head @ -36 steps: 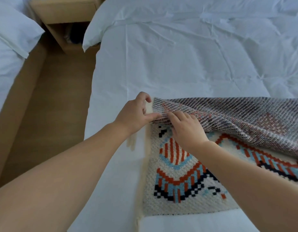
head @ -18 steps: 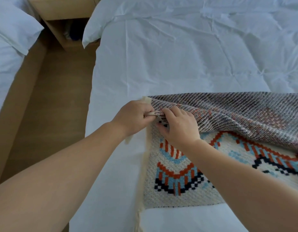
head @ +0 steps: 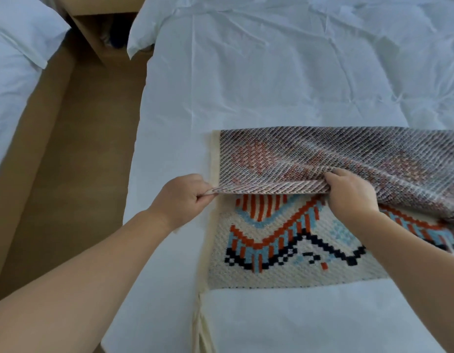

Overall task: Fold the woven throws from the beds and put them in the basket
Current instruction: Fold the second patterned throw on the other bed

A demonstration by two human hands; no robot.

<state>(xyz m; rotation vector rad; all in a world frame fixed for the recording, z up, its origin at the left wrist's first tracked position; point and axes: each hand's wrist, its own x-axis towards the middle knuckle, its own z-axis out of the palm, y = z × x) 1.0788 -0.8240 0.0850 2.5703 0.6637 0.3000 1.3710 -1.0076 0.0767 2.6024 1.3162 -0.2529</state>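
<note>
- Since half a second ago, our right hand (head: 348,197) has slid away from our left hand (head: 181,197) along the turned-over edge of the woven throw (head: 284,240). They were side by side at the corner, and now they are well apart.
- We see the woven throw lying on the near part of a white bed (head: 272,85), at 5 o'clock in our view. Its long axis runs from 9 o'clock to 3 o'clock and passes out of sight on the right.
- Its far half is folded toward us over the near half, so the loose edge faces 6 o'clock.
- Its upper face is cream, with zigzags in rust orange, pale blue and black. The turned-up underside is a muted grey-brown with diagonal ribs and faint rust diamonds.
- A cream fringe (head: 200,322) trails from the left short end toward 6 o'clock.
- Our left fingers are curled, pinching the flap's left corner against the thumb.
- Our right fingers curl around the flap's edge, their tips hidden under the cloth.
- At 10 o'clock is a second bed (head: 14,72), at 11 o'clock a wooden nightstand (head: 93,29), with tan floor (head: 75,161) between the beds.
</note>
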